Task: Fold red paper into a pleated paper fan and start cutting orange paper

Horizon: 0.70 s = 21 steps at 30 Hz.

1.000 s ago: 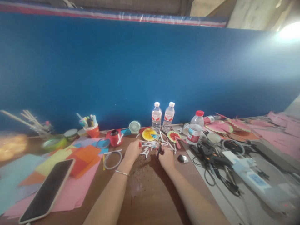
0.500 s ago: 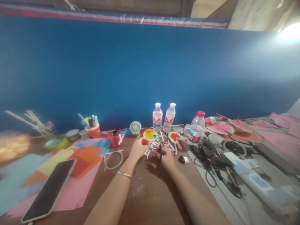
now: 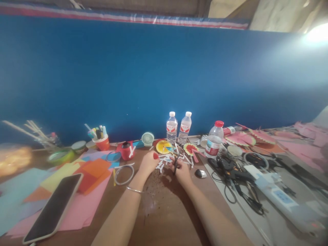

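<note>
My left hand [image 3: 149, 164], with a bangle on its wrist, is closed on a small red piece [image 3: 155, 155], probably paper, at its fingertips. To its right, my right hand [image 3: 182, 171] grips dark-handled scissors [image 3: 175, 164] with the blades pointing up and away. A gap separates the scissors from the red piece. White paper scraps [image 3: 161, 165] lie on the table between and beyond my hands. Just behind them are a yellow folded-paper fan [image 3: 163, 147] and a red paper fan with a pale scalloped edge [image 3: 190, 149].
Two water bottles [image 3: 171, 128] stand at the back, a red-capped bottle [image 3: 214, 140] to the right. Left lie coloured papers [image 3: 89, 201], a phone [image 3: 53, 206], a tape ring [image 3: 124, 175] and a pen cup [image 3: 102, 142]. Cables [image 3: 246, 191] and a power strip [image 3: 279, 198] spread at right.
My left hand has shifted slightly left with the red piece, away from the scissors. My right hand with the scissors has hardly moved.
</note>
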Motion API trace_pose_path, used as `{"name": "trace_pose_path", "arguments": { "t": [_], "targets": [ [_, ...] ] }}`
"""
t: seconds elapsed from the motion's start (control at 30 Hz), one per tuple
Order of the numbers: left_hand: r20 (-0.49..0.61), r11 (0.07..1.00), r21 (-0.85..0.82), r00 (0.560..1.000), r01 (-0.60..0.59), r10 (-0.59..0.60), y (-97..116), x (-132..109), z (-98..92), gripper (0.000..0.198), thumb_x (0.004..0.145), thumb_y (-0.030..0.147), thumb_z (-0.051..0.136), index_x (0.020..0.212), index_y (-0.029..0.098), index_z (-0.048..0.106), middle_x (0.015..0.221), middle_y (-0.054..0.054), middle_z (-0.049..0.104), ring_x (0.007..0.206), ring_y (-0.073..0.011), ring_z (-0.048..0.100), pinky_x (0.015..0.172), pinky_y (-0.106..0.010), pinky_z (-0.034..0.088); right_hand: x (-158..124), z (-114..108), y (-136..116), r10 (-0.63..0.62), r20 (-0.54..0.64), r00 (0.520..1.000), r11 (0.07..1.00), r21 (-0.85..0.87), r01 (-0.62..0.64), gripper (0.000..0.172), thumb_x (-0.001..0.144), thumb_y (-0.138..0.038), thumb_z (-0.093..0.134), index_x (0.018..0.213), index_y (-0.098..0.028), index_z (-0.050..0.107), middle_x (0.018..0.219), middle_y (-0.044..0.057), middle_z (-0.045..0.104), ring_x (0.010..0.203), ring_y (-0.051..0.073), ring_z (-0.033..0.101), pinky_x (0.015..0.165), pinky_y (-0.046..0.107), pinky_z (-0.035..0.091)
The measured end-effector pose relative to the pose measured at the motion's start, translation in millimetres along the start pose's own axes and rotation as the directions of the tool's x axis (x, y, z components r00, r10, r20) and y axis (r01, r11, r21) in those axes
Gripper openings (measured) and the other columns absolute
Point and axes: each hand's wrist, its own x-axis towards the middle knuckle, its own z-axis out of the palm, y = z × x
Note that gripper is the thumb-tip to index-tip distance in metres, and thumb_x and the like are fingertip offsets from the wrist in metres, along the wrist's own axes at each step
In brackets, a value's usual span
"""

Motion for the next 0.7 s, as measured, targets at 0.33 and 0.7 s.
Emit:
{"name": "trace_pose_path", "arguments": {
  "t": [0.33,0.7],
  "targets": [
    [0.13,0.965,0.262,0.989,0.034,-0.07,-31,9,-18.3,0.023,0.083,0.032,0.051,0.096,0.013,0.056,0.094,-0.005,0.06,0.082,-0.0156,0.058,0.074,-0.036,0.047,-1,3,4,-0.016,0.003,1.0,0.998,-0.059,0.016,0.028,0.065,-0.025,0.054,0.087,-0.011,0.066,0.081,0.008,0.069,0.069,0.02,0.06,0.065,0.03,0.048],
    [0.274,0.97,0.242,0.961,-0.037,-0.031,-3,23,-18.6,0.027,0.083,0.029,0.052,0.106,0.016,0.054,0.106,-0.006,0.057,0.091,-0.0183,0.057,0.077,-0.037,0.048,0,4,1,0.009,0.023,1.0,0.996,-0.088,-0.007,0.037,0.065,-0.026,0.053,0.097,-0.011,0.064,0.083,0.008,0.068,0.07,0.02,0.061,0.061,0.028,0.048]
  ]
}}
